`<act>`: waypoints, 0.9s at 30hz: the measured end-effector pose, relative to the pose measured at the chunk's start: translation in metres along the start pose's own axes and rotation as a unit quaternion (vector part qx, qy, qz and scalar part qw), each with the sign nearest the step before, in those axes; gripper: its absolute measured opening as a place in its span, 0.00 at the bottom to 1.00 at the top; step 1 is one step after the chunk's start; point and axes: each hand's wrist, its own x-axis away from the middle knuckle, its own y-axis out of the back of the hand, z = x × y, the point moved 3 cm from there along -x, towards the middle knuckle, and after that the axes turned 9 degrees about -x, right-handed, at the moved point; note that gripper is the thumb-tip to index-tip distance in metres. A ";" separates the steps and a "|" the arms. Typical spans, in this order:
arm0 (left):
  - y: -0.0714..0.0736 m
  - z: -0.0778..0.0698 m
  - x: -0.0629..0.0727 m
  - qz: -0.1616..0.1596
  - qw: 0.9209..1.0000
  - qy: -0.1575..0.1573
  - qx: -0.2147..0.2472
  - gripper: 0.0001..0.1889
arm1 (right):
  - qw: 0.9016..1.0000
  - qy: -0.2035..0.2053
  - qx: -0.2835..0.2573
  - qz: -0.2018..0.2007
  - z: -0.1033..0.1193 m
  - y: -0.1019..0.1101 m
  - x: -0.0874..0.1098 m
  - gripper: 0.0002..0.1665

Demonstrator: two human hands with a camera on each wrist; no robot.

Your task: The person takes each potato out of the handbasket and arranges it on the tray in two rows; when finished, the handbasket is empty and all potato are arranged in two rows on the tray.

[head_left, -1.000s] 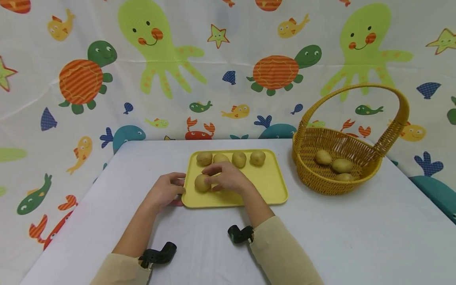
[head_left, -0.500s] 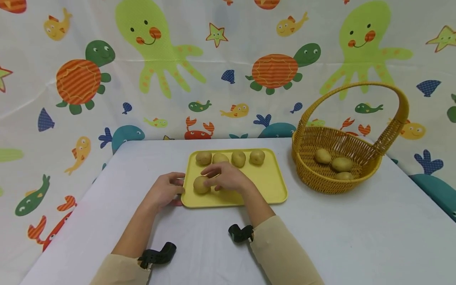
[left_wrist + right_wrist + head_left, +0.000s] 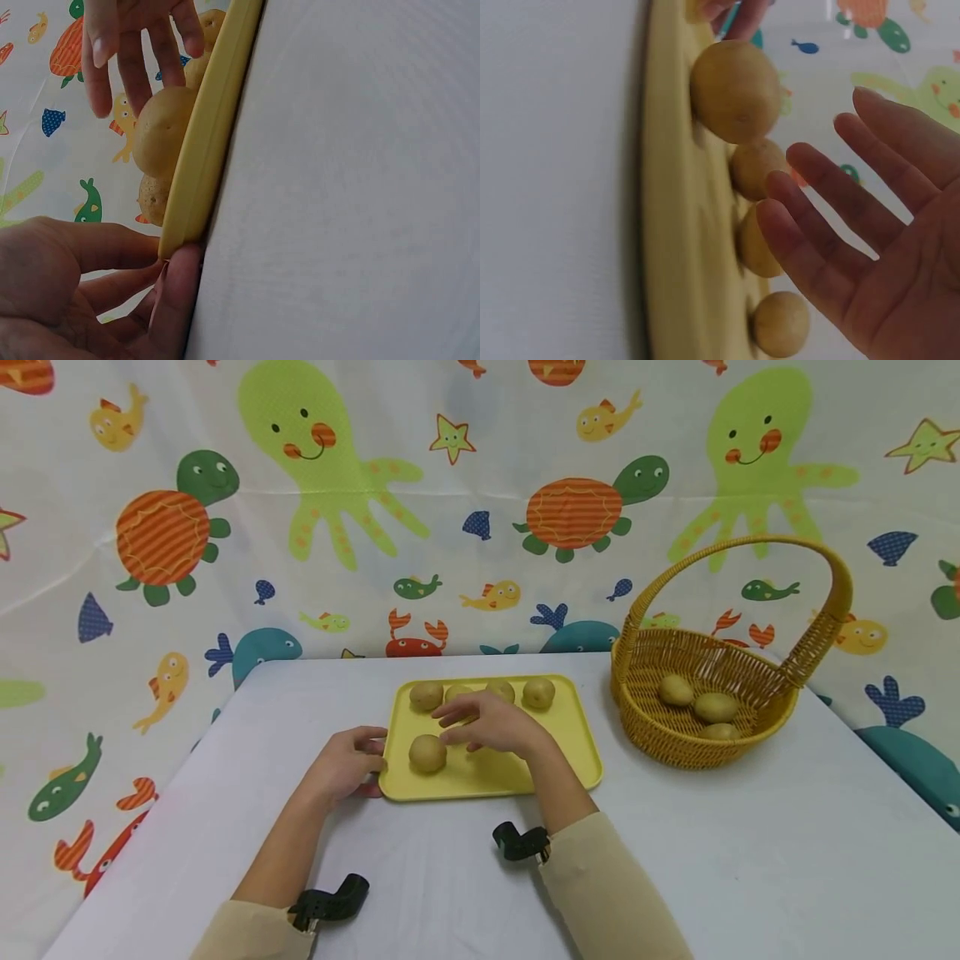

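Over on the left, the left hand (image 3: 349,763) pinches the left edge of the yellow tray (image 3: 487,794) near its front corner, thumb at the rim and a fingertip low by the base, the fingers narrow on it. Just inside that edge, here's the one to watch: the front potato (image 3: 427,753), sitting alone on the tray's near left part, almost round, with no clear long axis to be made out. Behind it runs the back row, four potatoes (image 3: 538,692) along the far rim, the second and third partly covered by a hand. And that is the right hand (image 3: 491,724), fingers wide and loosely spread, nothing in them! Its fingertips point left, and the front potato lies just beyond them, left and a touch nearer the tray's front; the right wrist view shows a gap between the two. So the right hand looks the nearer, with the left one on the potato's other side, busy with the tray. Away to the right, well apart on the white table (image 3: 420,877), stands the wicker basket (image 3: 675,747), handle up, three potatoes (image 3: 716,707) lying inside.
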 end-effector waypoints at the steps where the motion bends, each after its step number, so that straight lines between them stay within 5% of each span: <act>1: 0.000 0.000 0.000 0.000 1.000 -0.001 0.000 0.32 | 1.000 0.003 0.000 0.000 0.003 0.002 0.002 0.25; 13: 0.000 0.001 0.000 -0.001 1.000 0.007 0.000 0.32 | 0.997 0.067 -0.028 -0.021 0.032 0.025 0.025 0.21; 27: -0.001 0.001 0.001 0.001 1.000 0.005 0.003 0.31 | 0.990 0.105 -0.004 -0.096 0.050 0.065 0.062 0.23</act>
